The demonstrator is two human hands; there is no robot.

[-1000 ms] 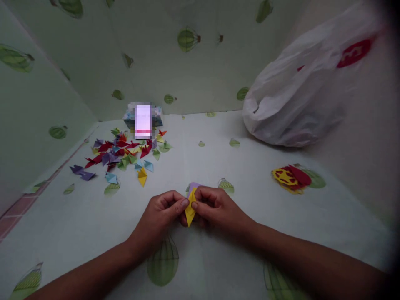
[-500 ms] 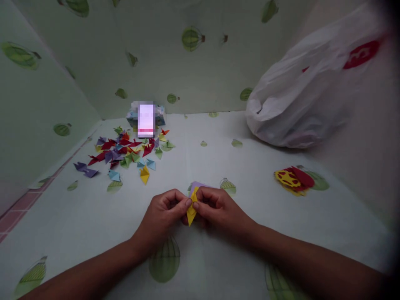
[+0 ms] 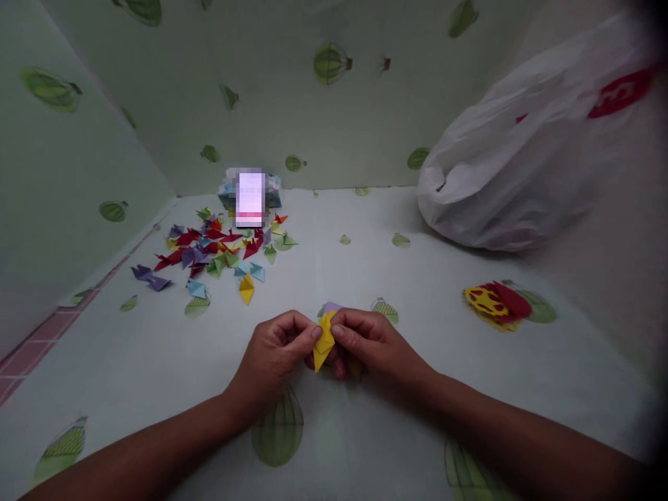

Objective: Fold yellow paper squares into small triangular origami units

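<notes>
A small piece of yellow origami paper (image 3: 324, 341), folded into a narrow kite shape with its point downward, is pinched between my two hands. My left hand (image 3: 284, 348) grips its left edge between thumb and fingers. On the opposite edge, the thumb and forefinger of my right hand (image 3: 370, 341) are closed, the other fingers curled below. Behind the fold a bit of purple paper (image 3: 330, 307) shows on the table; my hands hide most of it.
Several small folded paper pieces in many colours (image 3: 209, 250) lie heaped at the back left, before a lit phone (image 3: 250, 198) leaning on a box (image 3: 273, 191). Red and yellow paper cut-outs (image 3: 495, 305) lie at right. A white plastic bag (image 3: 501, 167) bulges at the back right.
My right thumb has shifted from the middle of the yellow paper to its right edge, showing more of its face. The whole view has slid slightly, so the background sits further right.
</notes>
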